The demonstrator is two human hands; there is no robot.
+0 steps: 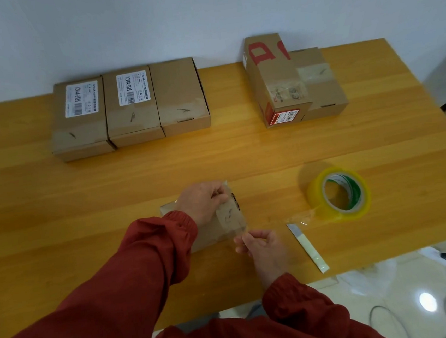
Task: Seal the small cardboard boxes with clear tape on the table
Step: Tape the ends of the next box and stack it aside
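A small brown cardboard box (217, 230) lies on the wooden table (110, 196) in front of me, partly hidden by my arms. A strip of clear tape (233, 215) runs over its top. My left hand (202, 202) pinches the strip's far end at the box's far edge. My right hand (262, 246) pinches the near end of the strip at the box's near right corner. The roll of clear yellowish tape (338, 193) stands on the table to the right, its loose end trailing toward the box.
A utility knife (307, 246) lies between the box and the tape roll. Three brown boxes (128, 107) sit in a row at the back left, two more boxes (292, 77) at the back right. The table's right edge drops to a floor with cables.
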